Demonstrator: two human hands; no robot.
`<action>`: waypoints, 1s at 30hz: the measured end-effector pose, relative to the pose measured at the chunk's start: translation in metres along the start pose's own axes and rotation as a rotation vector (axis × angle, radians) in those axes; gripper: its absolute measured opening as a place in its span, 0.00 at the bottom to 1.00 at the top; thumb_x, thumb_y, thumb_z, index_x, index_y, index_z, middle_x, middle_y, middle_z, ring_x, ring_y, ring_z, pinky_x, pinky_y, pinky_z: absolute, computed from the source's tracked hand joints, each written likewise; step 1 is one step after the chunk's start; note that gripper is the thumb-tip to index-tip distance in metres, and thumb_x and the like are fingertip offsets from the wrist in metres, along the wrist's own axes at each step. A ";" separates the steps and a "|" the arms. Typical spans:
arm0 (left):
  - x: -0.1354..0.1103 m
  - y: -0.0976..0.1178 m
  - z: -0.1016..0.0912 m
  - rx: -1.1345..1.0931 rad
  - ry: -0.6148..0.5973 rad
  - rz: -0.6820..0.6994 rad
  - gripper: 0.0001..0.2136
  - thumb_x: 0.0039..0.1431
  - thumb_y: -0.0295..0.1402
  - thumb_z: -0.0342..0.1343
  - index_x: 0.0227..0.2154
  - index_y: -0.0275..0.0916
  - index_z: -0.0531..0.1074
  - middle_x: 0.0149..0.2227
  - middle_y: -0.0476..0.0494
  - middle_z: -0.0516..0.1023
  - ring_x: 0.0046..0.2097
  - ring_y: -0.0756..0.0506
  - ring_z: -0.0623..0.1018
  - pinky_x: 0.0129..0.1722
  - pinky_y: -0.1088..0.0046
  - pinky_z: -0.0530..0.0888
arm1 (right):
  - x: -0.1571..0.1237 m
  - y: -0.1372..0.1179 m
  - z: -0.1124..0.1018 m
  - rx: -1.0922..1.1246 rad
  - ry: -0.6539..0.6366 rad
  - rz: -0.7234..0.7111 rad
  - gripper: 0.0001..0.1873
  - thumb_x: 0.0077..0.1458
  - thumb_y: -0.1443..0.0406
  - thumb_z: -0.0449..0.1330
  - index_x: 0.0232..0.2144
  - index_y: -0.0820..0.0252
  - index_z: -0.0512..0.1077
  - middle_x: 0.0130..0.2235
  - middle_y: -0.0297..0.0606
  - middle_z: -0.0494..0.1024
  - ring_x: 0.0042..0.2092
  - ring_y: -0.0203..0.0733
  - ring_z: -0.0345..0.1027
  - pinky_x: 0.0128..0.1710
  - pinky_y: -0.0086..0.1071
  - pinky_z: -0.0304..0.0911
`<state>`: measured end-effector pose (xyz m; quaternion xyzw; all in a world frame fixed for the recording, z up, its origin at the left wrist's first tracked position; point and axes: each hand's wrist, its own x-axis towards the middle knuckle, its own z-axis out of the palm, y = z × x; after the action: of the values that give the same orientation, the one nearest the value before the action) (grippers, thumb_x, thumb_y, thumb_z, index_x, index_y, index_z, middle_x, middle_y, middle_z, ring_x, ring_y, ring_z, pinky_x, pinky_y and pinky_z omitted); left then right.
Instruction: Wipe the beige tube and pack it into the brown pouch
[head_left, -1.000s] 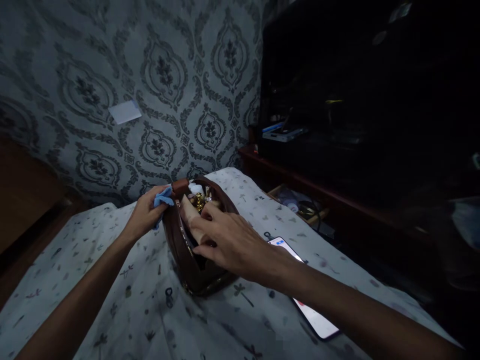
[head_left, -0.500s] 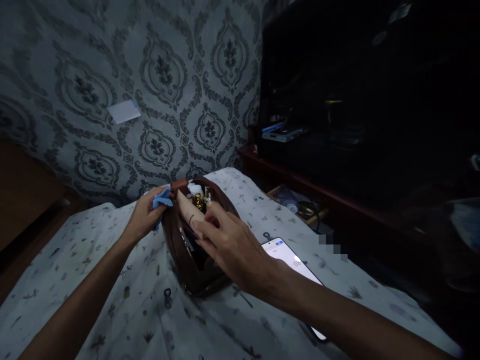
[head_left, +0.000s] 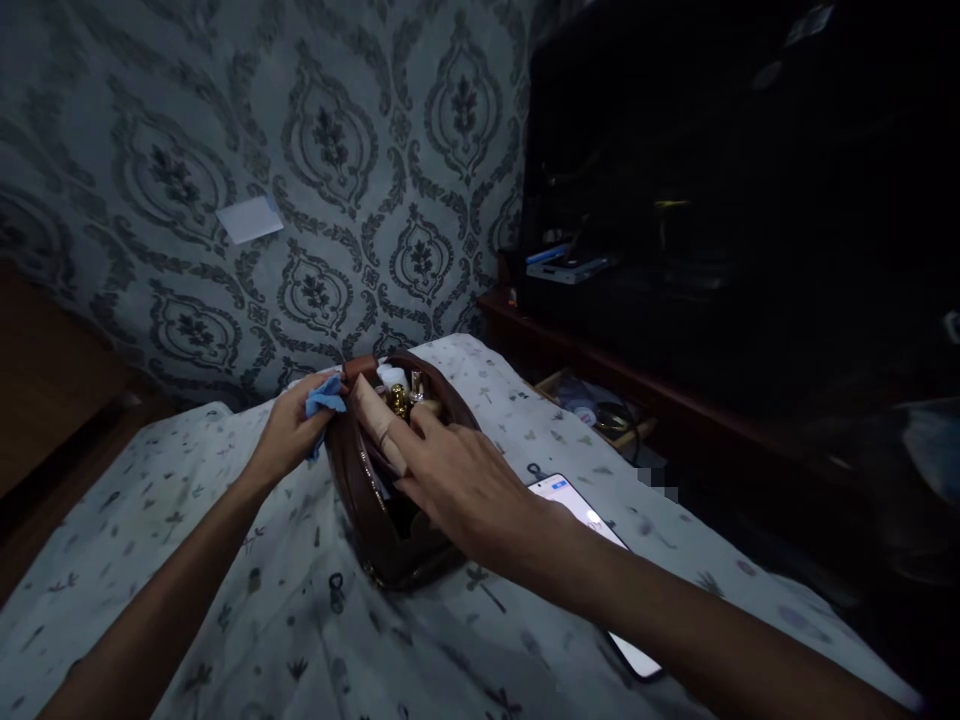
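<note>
1. From the head view, the only one I had, I found the brown bag [head_left: 352,505] on the patterned sheet [head_left: 262,600], unzipped along its top.
2. As far as I could judge, the unzipping was done and the reach inside was under way; the beige pouch [head_left: 379,418] was not out of the bag, and the zip [head_left: 369,478] was not drawn closed.
3. The pouch lay slanted in the bag's mouth, along its left side: pale, long and narrow, its near end covered by my fingers. I could not tell whether it was a wallet.
4. Deeper in the bag, to the right of the pouch, I saw a shiny gold bottle [head_left: 398,401] and a white cap [head_left: 394,377].
5. My left hand [head_left: 294,425], at the bag's left rim, had thumb and fingers together on a blue cloth [head_left: 325,397]; I could not tell whether it gripped the rim too.
6. My right hand [head_left: 461,485] came over the bag's right side, its fingers against the pouch. With the fingertips partly hidden, I could not tell whether they were clamped on it.
7. A lit phone [head_left: 581,510] lay right of the bag, partly under my forearm.
</note>
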<state>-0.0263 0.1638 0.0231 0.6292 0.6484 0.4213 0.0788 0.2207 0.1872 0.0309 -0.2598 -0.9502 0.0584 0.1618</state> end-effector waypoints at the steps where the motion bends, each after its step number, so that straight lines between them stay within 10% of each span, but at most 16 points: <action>1: 0.000 -0.001 0.000 -0.001 0.005 0.006 0.18 0.53 0.44 0.57 0.40 0.38 0.77 0.51 0.35 0.79 0.54 0.34 0.78 0.61 0.53 0.70 | -0.001 0.000 -0.001 0.007 0.008 -0.002 0.36 0.61 0.72 0.57 0.68 0.61 0.51 0.49 0.49 0.73 0.46 0.50 0.74 0.43 0.41 0.71; 7: -0.009 -0.004 0.002 0.029 0.062 0.062 0.16 0.57 0.43 0.54 0.42 0.39 0.77 0.55 0.37 0.78 0.58 0.36 0.75 0.62 0.56 0.69 | -0.007 0.004 -0.005 0.125 0.057 -0.006 0.19 0.60 0.69 0.62 0.54 0.61 0.67 0.46 0.44 0.73 0.41 0.45 0.73 0.38 0.37 0.70; 15: -0.055 0.007 0.007 0.179 0.153 0.163 0.19 0.63 0.37 0.50 0.55 0.40 0.72 0.62 0.37 0.71 0.65 0.37 0.69 0.66 0.55 0.66 | -0.026 0.036 0.000 0.343 0.430 -0.057 0.09 0.60 0.70 0.59 0.44 0.58 0.72 0.51 0.45 0.73 0.48 0.45 0.72 0.44 0.39 0.71; 30: -0.095 0.047 0.013 0.315 0.088 0.327 0.17 0.66 0.30 0.48 0.54 0.47 0.72 0.61 0.37 0.66 0.63 0.37 0.70 0.57 0.57 0.75 | -0.034 0.047 -0.002 0.228 0.182 -0.163 0.08 0.64 0.64 0.61 0.39 0.56 0.81 0.58 0.47 0.72 0.59 0.54 0.61 0.51 0.49 0.70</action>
<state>0.0357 0.0792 0.0049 0.7115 0.5983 0.3491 -0.1182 0.2713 0.2098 0.0142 -0.1659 -0.9368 0.1289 0.2797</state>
